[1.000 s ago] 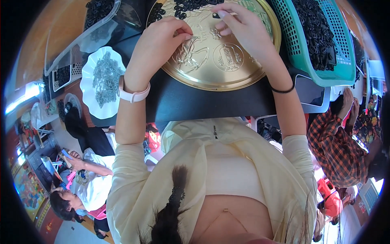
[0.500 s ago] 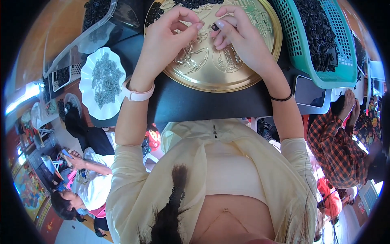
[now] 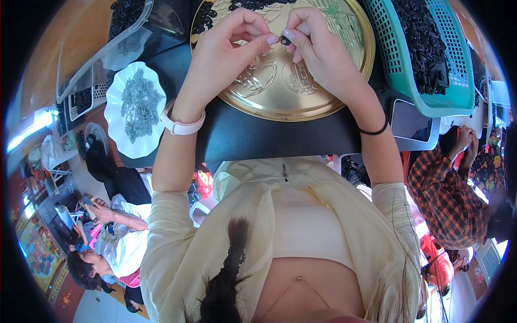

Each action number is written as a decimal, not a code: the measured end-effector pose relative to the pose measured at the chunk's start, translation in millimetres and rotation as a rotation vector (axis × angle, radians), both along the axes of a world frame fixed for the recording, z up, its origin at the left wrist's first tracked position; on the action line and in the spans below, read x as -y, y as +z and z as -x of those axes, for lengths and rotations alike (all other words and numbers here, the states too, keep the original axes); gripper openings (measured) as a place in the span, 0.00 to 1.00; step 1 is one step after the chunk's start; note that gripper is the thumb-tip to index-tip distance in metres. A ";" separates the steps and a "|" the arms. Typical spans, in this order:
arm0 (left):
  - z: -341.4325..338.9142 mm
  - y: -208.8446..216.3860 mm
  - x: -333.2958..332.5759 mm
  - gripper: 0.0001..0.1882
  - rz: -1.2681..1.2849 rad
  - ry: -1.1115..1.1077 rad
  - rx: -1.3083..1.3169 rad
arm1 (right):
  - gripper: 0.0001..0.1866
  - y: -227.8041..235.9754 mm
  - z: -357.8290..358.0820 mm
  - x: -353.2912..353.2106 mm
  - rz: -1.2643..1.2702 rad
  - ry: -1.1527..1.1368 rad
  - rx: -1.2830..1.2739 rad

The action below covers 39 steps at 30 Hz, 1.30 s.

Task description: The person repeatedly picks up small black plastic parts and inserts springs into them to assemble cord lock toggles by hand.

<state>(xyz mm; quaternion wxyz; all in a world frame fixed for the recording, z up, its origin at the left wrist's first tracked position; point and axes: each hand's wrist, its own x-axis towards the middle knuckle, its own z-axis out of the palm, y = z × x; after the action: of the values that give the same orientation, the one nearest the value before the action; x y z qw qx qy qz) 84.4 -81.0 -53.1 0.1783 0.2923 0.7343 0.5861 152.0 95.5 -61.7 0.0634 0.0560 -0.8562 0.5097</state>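
Above a round gold embossed tray (image 3: 257,110), my two hands meet fingertip to fingertip. My right hand (image 3: 318,46) pinches a small black part (image 3: 285,40) that shows a pale hole. Thumb and forefinger pressed together, my left hand (image 3: 231,56) touches the side of that part; anything between those fingertips is too small to make out. Loose black parts (image 3: 203,19) lie along the tray's far left and far edges. To the left of my left forearm stands a white scalloped dish (image 3: 114,102) heaped with small silvery wire-like pieces (image 3: 140,105).
A green perforated basket (image 3: 458,102) full of black parts (image 3: 423,48) stands right of the tray. Below it lies a tablet-like device (image 3: 410,121). Clear plastic bins (image 3: 102,54) stand at the far left. Other people (image 3: 447,188) sit on both sides.
My hands have come together, the left moving right until its fingertips touch the black part. My right fingers have curled more closely around that part.
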 end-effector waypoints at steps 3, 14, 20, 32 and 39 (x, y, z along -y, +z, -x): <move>-0.9 -0.2 0.0 0.09 -0.018 0.000 0.065 | 0.07 0.4 -1.1 -0.4 -0.002 0.000 0.008; -2.1 0.8 1.7 0.10 0.000 -0.034 0.067 | 0.07 2.3 -2.3 0.3 -0.070 -0.008 0.011; -4.5 3.8 -3.9 0.10 -0.032 -0.019 0.090 | 0.07 2.0 -2.0 -2.5 -0.041 0.050 -0.090; -3.7 6.9 -6.5 0.10 -0.077 -0.019 0.415 | 0.09 6.0 -2.2 0.2 0.204 0.022 0.041; -6.2 4.6 -5.2 0.11 -0.031 -0.023 0.435 | 0.10 5.3 0.0 -0.4 0.363 -0.022 0.107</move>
<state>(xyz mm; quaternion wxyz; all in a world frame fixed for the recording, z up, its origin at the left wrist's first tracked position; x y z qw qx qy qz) 90.6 -75.8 -48.5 0.3348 0.1698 0.6662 0.6444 152.0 95.9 -56.4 0.0323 0.0070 -0.7528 0.6574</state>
